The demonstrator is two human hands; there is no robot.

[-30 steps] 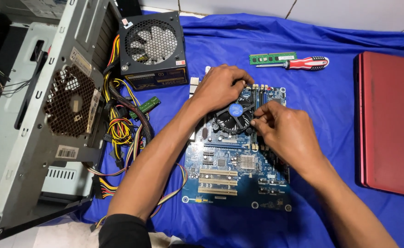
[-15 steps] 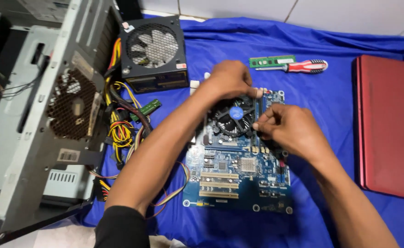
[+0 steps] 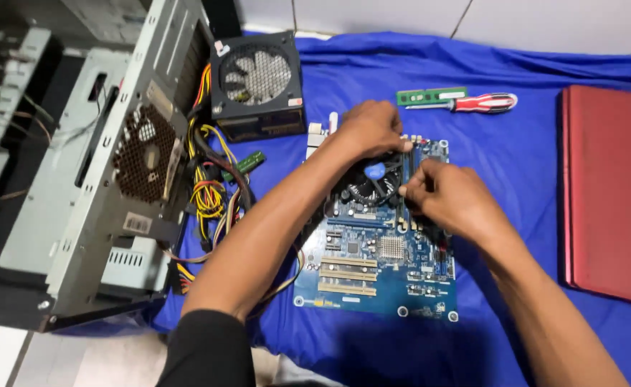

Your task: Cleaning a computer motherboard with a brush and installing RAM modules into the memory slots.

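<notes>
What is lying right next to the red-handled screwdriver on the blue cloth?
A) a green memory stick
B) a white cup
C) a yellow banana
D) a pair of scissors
A: a thin green memory stick lies just left of the red-handled screwdriver on the blue cloth, above the blue motherboard.

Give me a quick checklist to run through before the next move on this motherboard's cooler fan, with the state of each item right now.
1. Motherboard lies flat on the blue cloth: ok.
2. Left hand rests on the far edge of the cooler fan: ok.
3. Right hand has its fingertips at the fan's right side: ok; what the grip closes on: cannot tell.
4. Fan's clips or screws released: cannot tell, hidden by the hands.
5. Screwdriver within reach, beyond the board beside a memory stick: ok.
6. Case cables kept off the board: not ok, some run under its left edge.
</notes>
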